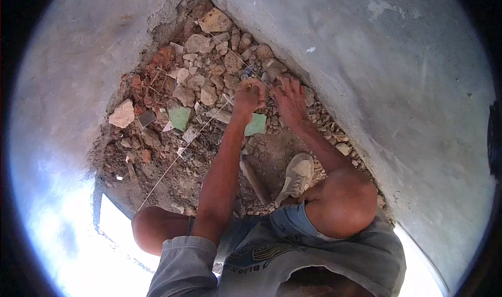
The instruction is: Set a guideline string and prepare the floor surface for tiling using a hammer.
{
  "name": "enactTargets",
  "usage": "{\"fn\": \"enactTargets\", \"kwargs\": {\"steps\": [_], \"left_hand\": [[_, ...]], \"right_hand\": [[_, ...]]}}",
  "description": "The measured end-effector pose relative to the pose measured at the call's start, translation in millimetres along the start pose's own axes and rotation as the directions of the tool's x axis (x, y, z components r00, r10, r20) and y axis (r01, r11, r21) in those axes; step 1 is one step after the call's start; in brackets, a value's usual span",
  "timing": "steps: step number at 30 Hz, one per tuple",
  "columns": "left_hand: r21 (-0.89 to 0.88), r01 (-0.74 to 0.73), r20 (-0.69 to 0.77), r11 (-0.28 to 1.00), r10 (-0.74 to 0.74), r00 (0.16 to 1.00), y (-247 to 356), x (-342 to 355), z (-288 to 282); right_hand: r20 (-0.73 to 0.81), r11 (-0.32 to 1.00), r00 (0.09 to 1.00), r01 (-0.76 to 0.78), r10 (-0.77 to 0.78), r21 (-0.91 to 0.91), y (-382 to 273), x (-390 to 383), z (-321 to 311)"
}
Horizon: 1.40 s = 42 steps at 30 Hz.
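A thin pale string [180, 154] rises from beside my left knee to my left hand [250, 95]. Its fingers are curled closed around the string; the exact pinch is partly hidden. Another stretch of string [230, 50] runs from the far corner down to the spot between my hands. Just to the right, my right hand [291, 99] lies with fingers stretched over the stones near the right wall, holding nothing that I can see. Under and around both hands is loose rubble [208, 94]. A green tile piece [255, 124] lies below my left wrist.
Bare plastered walls [397, 88] rise on both sides and meet at the far corner. Broken red brick [163, 58], another green piece [179, 117] and a pale stone [122, 114] lie leftward. A wooden stick or handle [254, 182] rests beside my shoe [299, 175].
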<state>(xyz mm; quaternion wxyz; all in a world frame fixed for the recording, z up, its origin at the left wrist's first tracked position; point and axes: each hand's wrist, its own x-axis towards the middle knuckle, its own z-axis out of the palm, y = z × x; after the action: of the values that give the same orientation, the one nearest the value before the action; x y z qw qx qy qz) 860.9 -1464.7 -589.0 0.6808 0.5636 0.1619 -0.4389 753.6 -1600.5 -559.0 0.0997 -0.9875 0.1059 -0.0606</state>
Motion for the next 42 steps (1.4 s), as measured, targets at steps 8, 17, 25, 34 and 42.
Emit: {"fn": "enactTargets", "kwargs": {"steps": [8,17,25,34,42], "left_hand": [[-0.19,0.067,-0.008,0.98,-0.07,0.998,64,8,-3],[0.18,-0.106,0.0,0.978,0.108,0.994,40,-22,21],[0.43,-0.127,0.07,0.894,0.107,0.992,-3,-15,19],[0.059,0.237,0.248,0.97,-0.244,0.937,26,-8,-13],[-0.029,0.149,0.109,0.988,-0.145,0.983,30,3,-20]], "right_hand": [[0.064,0.986,0.998,0.001,-0.012,0.167,5,-2,10],[0.398,0.394,0.838,-0.532,0.374,0.75,-20,-6,17],[0.409,0.383,0.879,-0.476,0.246,0.791,-34,-14,-6],[0.697,-0.697,0.717,-0.503,-0.005,0.512,-46,-3,11],[0.688,-0.746,0.721,-0.502,-0.081,0.437,-56,-7,12]]}}
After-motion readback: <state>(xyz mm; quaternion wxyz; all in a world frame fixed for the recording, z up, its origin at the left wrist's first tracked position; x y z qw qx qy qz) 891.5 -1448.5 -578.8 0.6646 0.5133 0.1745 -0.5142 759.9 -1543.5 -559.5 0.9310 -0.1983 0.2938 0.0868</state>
